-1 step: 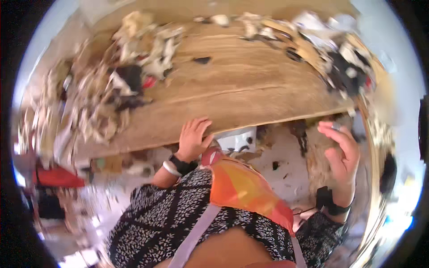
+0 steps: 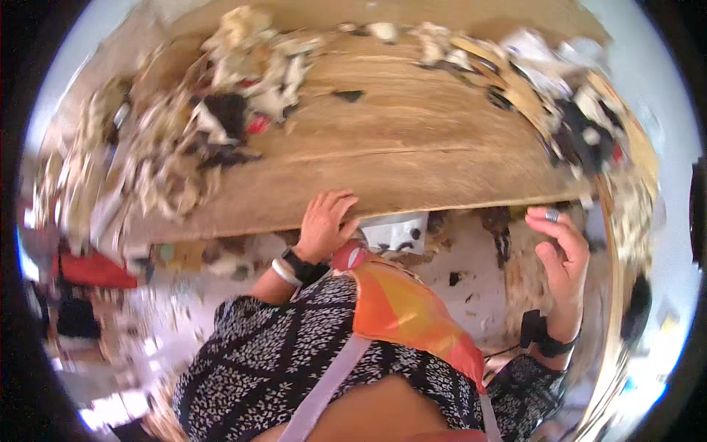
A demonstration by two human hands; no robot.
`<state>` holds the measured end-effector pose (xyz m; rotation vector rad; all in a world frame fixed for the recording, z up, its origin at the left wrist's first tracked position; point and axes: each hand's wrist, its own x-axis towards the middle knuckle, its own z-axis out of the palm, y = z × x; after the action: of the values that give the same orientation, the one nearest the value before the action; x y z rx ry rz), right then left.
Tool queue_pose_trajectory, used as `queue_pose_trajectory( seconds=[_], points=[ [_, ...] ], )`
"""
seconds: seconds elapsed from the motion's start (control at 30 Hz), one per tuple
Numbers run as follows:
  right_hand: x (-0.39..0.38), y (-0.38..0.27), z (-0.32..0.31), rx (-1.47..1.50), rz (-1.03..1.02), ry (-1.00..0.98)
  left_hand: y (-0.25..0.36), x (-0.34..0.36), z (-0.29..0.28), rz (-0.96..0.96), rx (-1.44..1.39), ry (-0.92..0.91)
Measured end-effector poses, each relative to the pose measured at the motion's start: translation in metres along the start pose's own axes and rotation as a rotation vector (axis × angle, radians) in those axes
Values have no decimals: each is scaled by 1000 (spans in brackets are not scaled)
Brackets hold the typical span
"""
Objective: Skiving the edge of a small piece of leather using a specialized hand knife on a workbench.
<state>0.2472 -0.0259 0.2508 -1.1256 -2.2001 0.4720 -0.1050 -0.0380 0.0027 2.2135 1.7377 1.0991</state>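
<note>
My left hand (image 2: 326,225) rests with its fingers flat on the front edge of the wooden worktable (image 2: 412,173). Nothing is in it, and a white band and a dark strap circle its wrist. To the right, my right hand (image 2: 563,250) hovers just off the table's front edge, fingers curved, thumb apart, with nothing visible between them. A silver ring is on one finger and a black strap on the wrist. An orange and yellow apron (image 2: 405,302) hangs in front of me between the hands. A small dark scrap (image 2: 348,96) lies on the table top.
A large heap of pale, leather-like scraps (image 2: 169,177) covers the table's left side. Dark and white scraps (image 2: 585,129) are piled at the right, beside a wooden edge. A white container (image 2: 394,232) sits under the front edge. A red object (image 2: 96,269) is at the lower left.
The view has shifted slightly, so the table and scraps sit a little farther right. Both hands keep nearly the same pose, the left still on the table edge.
</note>
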Motion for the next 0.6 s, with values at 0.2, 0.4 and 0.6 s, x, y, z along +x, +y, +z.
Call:
queue_pose_trajectory(
  seconds=[0.2, 0.4, 0.6],
  points=[
    [-47, 182, 52, 135, 208, -215, 31, -80, -14, -138, 5, 24],
    [-73, 259, 86, -285, 233, -366, 36, -125, -22, -366, 214, 155],
    [-116, 261, 84, -392, 249, -318, 36, -119, -30, -265, -45, 143]
  ],
)
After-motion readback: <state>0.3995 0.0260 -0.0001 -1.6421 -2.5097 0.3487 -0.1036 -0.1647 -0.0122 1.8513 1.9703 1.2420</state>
